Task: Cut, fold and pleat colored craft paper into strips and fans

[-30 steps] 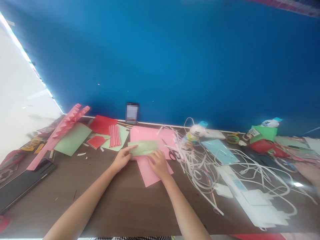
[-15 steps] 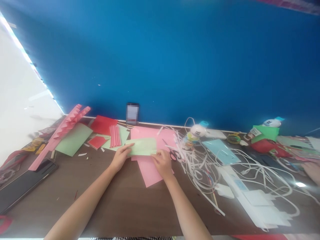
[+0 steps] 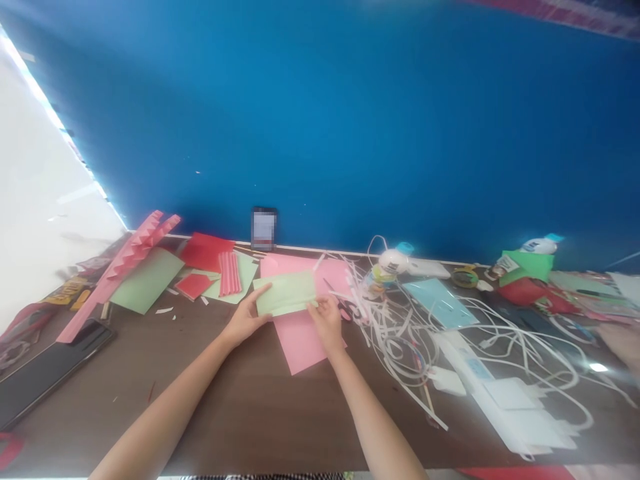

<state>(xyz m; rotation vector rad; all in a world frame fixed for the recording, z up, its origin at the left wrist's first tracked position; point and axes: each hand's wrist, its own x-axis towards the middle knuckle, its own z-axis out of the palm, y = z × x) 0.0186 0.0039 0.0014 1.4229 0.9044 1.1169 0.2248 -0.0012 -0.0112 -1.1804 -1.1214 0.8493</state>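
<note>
A light green sheet of paper (image 3: 287, 292) with a fold along its near edge is held between my two hands. My left hand (image 3: 249, 316) grips its left end, thumb and fingers closed on the edge. At the lower right corner my right hand (image 3: 327, 321) pinches the same paper. Pink paper sheets (image 3: 296, 343) lie on the table under it. Just right of my right hand is a pair of scissors (image 3: 345, 312), partly hidden. A pleated pink paper strip (image 3: 230, 272) rests on green paper to the left.
White cables (image 3: 400, 340) and a power strip (image 3: 483, 393) spread over the right side, near a blue packet (image 3: 440, 303). Long pleated pink strips (image 3: 120, 267) and a dark phone (image 3: 50, 373) lie at left. Another phone (image 3: 263, 229) leans on the blue wall. A person's hand (image 3: 620, 343) shows far right.
The green paper has tilted, its right end higher, and its near edge shows more. My left hand has spread its thumb below the paper's left end.
</note>
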